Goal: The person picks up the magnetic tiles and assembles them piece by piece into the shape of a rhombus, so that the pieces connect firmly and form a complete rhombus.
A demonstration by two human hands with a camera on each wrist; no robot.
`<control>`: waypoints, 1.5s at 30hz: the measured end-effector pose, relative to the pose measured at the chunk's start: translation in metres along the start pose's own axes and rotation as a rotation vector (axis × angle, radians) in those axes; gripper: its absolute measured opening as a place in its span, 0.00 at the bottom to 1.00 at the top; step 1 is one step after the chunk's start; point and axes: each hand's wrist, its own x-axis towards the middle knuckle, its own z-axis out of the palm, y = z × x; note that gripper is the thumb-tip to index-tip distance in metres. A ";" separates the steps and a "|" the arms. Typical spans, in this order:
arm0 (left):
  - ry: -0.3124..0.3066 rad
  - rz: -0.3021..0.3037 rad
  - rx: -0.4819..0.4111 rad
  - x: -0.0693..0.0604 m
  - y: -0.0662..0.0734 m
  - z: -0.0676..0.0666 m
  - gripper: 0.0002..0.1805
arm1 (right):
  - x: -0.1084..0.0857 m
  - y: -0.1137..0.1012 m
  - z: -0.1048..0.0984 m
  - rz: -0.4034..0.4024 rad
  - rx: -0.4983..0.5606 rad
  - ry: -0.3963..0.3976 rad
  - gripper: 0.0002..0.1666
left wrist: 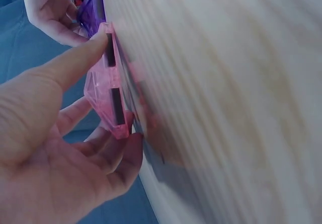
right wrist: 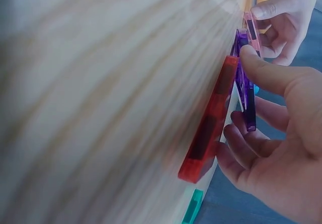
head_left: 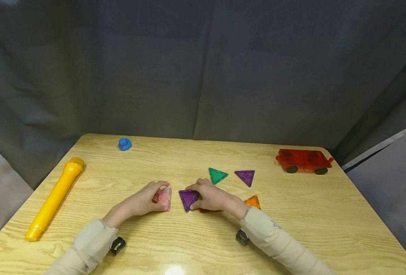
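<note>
My left hand (head_left: 137, 201) pinches a pink triangular magnetic tile (head_left: 165, 198) between thumb and fingers. In the left wrist view dark magnet strips show along the edge of this tile, which is tilted up off the wood. Just to the right, my right hand (head_left: 214, 196) grips a purple triangular magnetic tile (head_left: 188, 199), its point toward me. A small gap separates the two held tiles in the head view. Under the right hand lies a red magnetic tile (right wrist: 209, 126), mostly hidden from above. Beyond that hand are a green triangular tile (head_left: 217, 175) and a second purple triangular tile (head_left: 246, 177).
An orange tile (head_left: 253, 201) shows partly behind the right wrist. At the far right stands a red wheeled car base (head_left: 303, 160). A yellow tube with a wider end (head_left: 55, 198) lies along the left side. A blue toy duck (head_left: 124, 144) sits near the table's back edge.
</note>
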 end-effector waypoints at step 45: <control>-0.097 -0.006 -0.096 0.004 -0.001 0.005 0.36 | 0.007 -0.006 0.005 -0.079 -0.024 -0.032 0.27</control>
